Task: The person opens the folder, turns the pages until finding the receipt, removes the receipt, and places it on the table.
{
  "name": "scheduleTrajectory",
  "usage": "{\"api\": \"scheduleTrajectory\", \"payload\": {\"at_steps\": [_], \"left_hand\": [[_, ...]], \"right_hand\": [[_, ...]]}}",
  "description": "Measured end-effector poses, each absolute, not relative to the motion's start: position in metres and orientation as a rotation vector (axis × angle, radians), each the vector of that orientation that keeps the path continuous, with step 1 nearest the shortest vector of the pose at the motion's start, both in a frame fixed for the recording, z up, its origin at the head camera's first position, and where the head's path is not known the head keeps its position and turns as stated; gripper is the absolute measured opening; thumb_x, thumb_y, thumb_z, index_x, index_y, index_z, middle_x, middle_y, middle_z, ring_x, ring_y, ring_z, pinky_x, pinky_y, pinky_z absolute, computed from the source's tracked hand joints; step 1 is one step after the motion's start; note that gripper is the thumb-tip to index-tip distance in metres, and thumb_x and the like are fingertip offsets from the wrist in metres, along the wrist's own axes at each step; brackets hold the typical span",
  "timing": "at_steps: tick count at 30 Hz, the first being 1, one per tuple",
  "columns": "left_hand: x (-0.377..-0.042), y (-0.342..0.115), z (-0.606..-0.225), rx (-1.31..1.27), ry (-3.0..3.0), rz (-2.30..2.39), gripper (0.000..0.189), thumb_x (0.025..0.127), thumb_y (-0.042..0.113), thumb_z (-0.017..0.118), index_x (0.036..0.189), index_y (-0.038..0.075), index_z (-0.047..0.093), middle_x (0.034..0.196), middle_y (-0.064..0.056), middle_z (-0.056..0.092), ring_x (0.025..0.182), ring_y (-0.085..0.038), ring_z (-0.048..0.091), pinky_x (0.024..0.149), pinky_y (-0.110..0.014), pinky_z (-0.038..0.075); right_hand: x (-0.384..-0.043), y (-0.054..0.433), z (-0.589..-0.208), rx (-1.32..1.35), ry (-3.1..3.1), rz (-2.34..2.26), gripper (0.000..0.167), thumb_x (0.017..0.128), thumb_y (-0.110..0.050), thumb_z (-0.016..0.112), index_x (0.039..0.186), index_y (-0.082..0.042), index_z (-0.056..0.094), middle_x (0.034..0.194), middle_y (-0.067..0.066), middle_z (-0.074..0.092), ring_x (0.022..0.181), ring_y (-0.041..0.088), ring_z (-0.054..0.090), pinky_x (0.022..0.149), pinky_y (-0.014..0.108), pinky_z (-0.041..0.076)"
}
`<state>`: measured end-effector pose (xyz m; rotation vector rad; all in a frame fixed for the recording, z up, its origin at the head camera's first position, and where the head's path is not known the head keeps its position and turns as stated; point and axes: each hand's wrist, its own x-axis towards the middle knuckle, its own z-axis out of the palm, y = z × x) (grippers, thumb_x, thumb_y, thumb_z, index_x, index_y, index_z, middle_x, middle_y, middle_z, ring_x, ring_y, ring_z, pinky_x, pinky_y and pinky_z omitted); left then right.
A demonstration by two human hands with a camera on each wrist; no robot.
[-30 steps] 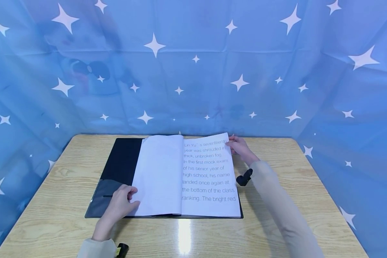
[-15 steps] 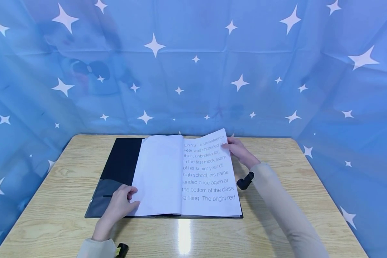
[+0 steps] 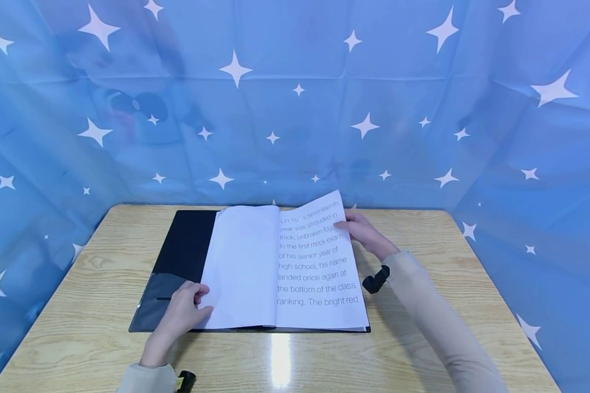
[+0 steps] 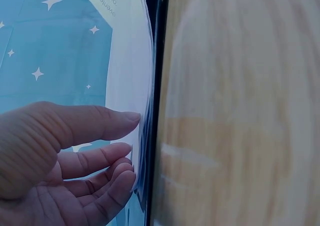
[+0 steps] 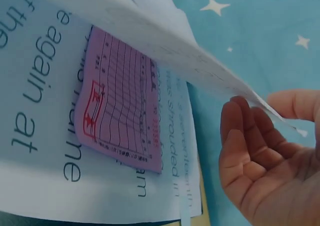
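A folder of large-print pages lies spread on the table, its black cover [image 3: 189, 234] showing at the left. My right hand [image 3: 366, 232] pinches the lifted page [image 3: 314, 267] by its right edge, near the top, thumb on the printed side. Beneath that page, the right wrist view shows a pink printed slip [image 5: 120, 101] with a red stamp, lying on another printed sheet [image 5: 45, 171]. My left hand [image 3: 184, 305] rests at the outer edge of the blank left page [image 3: 241, 267]. In the left wrist view, its thumb and fingers [image 4: 95, 158] stand apart at the pages' edge.
The wooden table [image 3: 423, 305] extends around the folder on both sides and in front. A blue curtain [image 3: 295, 109] with white stars hangs behind it. A translucent pocket [image 3: 152, 295] covers the lower left of the cover.
My right hand has moved slightly left and toward me, lifting the page; its top right corner has risen and curled leftward. The left hand has stayed in place.
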<state>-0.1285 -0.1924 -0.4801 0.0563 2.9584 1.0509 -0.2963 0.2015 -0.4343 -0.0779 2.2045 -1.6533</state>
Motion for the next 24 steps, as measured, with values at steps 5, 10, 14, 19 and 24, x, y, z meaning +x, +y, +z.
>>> {"api": "scheduleTrajectory", "payload": {"at_steps": [5,10,14,19,24], "left_hand": [[-0.129,-0.192,-0.481,0.048,2.964,1.041,0.028,0.069,0.0,0.074,0.094,-0.005,0.063,0.08,-0.005,0.048,0.073,-0.018,0.046,0.064,-0.032,0.041],[-0.129,-0.192,-0.481,0.048,2.962,1.04,0.028,0.069,0.0,0.074,0.094,-0.005,0.063,0.08,-0.005,0.048,0.073,-0.018,0.046,0.064,-0.032,0.041],[-0.128,-0.192,-0.481,0.053,2.962,1.042,0.028,0.069,0.0,0.074,0.094,-0.005,0.063,0.079,-0.005,0.048,0.073,-0.018,0.045,0.064,-0.031,0.04],[-0.127,-0.193,-0.48,0.066,2.964,1.045,0.028,0.068,-0.001,0.074,0.094,-0.005,0.063,0.079,-0.005,0.048,0.072,-0.018,0.045,0.064,-0.031,0.04],[-0.127,-0.193,-0.479,0.073,2.965,1.049,0.028,0.069,-0.002,0.074,0.094,-0.006,0.063,0.079,-0.005,0.048,0.072,-0.018,0.045,0.064,-0.031,0.04]], "right_hand": [[-0.292,0.199,-0.428,-0.134,2.177,-1.64,0.041,0.095,-0.013,0.05,0.132,0.005,0.045,0.117,0.021,0.059,0.088,0.017,0.065,0.076,0.032,0.05],[-0.287,0.196,-0.422,-0.16,2.178,-1.624,0.039,0.095,-0.013,0.05,0.13,0.004,0.047,0.116,0.021,0.06,0.089,0.019,0.065,0.075,0.032,0.051],[-0.284,0.192,-0.418,-0.159,2.167,-1.622,0.039,0.095,-0.013,0.05,0.13,0.004,0.047,0.115,0.02,0.061,0.088,0.02,0.066,0.074,0.033,0.051],[-0.282,0.187,-0.413,-0.157,2.157,-1.607,0.039,0.095,-0.014,0.05,0.131,0.002,0.048,0.115,0.019,0.061,0.087,0.02,0.066,0.073,0.033,0.051],[-0.278,0.181,-0.406,-0.168,2.16,-1.581,0.041,0.094,-0.015,0.05,0.132,0.0,0.047,0.115,0.019,0.061,0.087,0.021,0.066,0.074,0.033,0.051]]}}
